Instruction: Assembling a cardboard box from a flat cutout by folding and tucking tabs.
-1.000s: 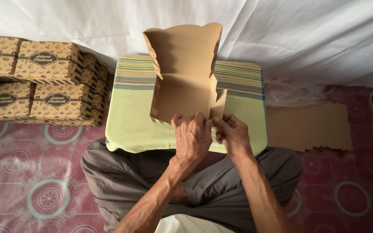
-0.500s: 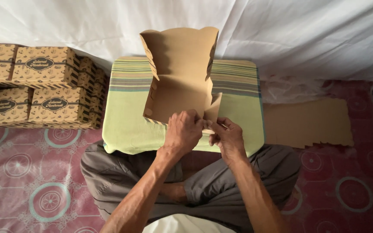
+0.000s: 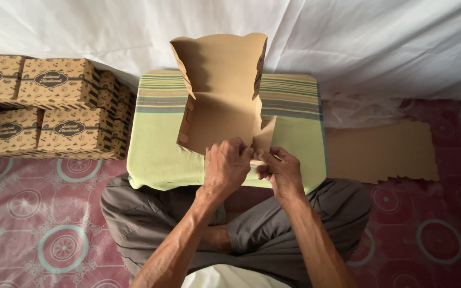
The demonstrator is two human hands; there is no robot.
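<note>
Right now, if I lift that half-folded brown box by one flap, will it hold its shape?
Probably not: the box is thin card with side flaps unlocked, so it would likely flex or unfold. It looks light, held up by fingertips of the left hand and right hand. Its tall panel may tip on the soft cushion.

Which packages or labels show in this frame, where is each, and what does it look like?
Half-folded plain brown cardboard box: on the green striped cushion, far flap upright, both hands at its near edge.
Stack of finished brown patterned boxes: left, on the floor, each with a dark oval label.
Flat brown cardboard blanks: right, on the floor, notched near edge.
</note>
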